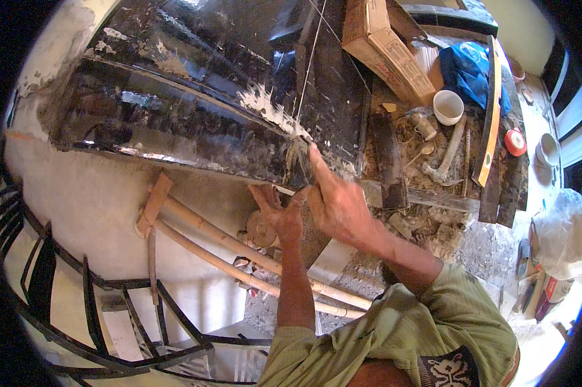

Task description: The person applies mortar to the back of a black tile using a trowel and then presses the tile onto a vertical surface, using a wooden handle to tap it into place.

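A black, glossy stone-like slab [175, 122] smeared with grey and white paste lies ahead of me. At its near right corner is my right hand [339, 200], index finger stretched along the surface and the other fingers curled. Whatever sits in that grip is hidden. Just left of it, my left hand [281, 216] is under the slab's front edge, thumb and fingers spread apart, fingertips against the edge. A whitish paste smear [268, 106] runs toward the right fingertip. A thin pale string [310, 61] crosses the slab down to that corner.
On the right lie a hammer [444, 158], a white cup [448, 108], a yellow level [491, 122], a cardboard box [394, 55], a blue bag [465, 71] and a red tape roll [515, 142]. Below left are wooden poles [223, 238] and a black metal railing [97, 309].
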Demonstrator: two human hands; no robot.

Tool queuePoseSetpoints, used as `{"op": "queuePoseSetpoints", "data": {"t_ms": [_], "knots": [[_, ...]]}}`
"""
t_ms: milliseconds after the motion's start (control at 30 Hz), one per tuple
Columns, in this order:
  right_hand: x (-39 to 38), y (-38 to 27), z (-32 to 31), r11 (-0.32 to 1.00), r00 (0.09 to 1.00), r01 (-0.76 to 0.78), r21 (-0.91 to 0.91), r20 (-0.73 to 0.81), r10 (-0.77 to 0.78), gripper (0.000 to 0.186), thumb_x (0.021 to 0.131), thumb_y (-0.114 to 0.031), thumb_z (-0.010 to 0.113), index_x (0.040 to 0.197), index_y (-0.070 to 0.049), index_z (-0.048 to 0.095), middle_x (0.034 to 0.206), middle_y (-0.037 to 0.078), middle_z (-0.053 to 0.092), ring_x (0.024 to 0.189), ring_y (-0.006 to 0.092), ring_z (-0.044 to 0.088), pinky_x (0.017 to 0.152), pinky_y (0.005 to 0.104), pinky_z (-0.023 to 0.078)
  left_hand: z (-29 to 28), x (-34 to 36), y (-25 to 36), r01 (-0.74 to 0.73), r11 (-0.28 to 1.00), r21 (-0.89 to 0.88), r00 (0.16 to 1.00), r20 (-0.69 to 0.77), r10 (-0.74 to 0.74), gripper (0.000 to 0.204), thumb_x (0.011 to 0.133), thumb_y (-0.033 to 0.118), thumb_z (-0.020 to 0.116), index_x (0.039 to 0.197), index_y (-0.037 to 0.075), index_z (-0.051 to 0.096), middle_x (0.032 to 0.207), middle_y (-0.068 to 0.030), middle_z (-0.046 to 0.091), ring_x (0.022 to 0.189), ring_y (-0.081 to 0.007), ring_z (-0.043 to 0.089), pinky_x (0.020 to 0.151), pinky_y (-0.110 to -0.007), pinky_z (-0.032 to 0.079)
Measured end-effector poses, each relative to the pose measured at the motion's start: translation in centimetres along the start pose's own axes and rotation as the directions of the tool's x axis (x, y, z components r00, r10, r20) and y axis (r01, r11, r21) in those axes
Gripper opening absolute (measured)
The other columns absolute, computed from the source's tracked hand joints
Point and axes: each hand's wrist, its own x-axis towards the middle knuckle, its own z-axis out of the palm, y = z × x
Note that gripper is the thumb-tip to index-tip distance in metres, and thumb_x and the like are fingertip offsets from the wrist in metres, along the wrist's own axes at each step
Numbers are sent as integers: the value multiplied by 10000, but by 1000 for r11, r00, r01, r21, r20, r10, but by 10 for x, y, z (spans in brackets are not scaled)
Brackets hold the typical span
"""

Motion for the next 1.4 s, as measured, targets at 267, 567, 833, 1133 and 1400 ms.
{"op": "queuePoseSetpoints", "data": {"t_ms": [267, 567, 833, 1133, 1400], "knots": [[17, 7, 15, 959, 991, -65, 276, 131, 29, 763, 828, -38, 532, 1484, 48, 152, 769, 257, 631, 652, 425, 629, 644, 474, 494, 2, -4, 10, 32, 994, 106, 996, -83, -23, 1062, 710, -19, 752, 1516, 13, 61, 1495, -216, 290, 1381, -329, 311, 1156, -429, 243], [2, -1, 24, 997, 993, 66, -47, 101, -61, 812, 806, -38, 562, 1474, 88, 118, 795, 258, 629, 593, 411, 616, 537, 482, 495, 2, 1, 6, 9, 982, 191, 998, -67, 4, 802, 823, 32, 649, 1481, 29, 192, 1457, -177, 371, 1323, -292, 392, 1116, -389, 302], [-23, -9, 15, 980, 966, 36, -197, 259, 16, 814, 798, -29, 585, 1473, 79, 144, 900, 255, 642, 576, 367, 629, 466, 467, 479, 15, 2, 11, -52, 947, 318, 979, -169, 111, 678, 869, 59, 660, 1455, 30, 319, 1394, -171, 470, 1246, -262, 491, 1063, -336, 386], [0, 5, 26, 995, 993, 95, -13, 78, -94, 806, 810, -34, 580, 1481, 64, 144, 966, 305, 634, 621, 414, 633, 481, 471, 487, -11, 2, -9, 127, 992, -15, 991, -36, -128, 1072, 718, -55, 745, 1522, 35, 42, 1538, -239, 192, 1430, -326, 219, 1179, -434, 190], [-21, -13, 31, 985, 989, 83, -149, 135, -63, 846, 798, -94, 626, 1475, 78, 148, 841, 190, 625, 539, 291, 599, 418, 417, 449, -4, 5, -4, 90, 996, 23, 992, -89, -88, 1018, 739, 0, 767, 1517, 33, 111, 1496, -231, 291, 1393, -308, 311, 1162, -401, 254]]}}
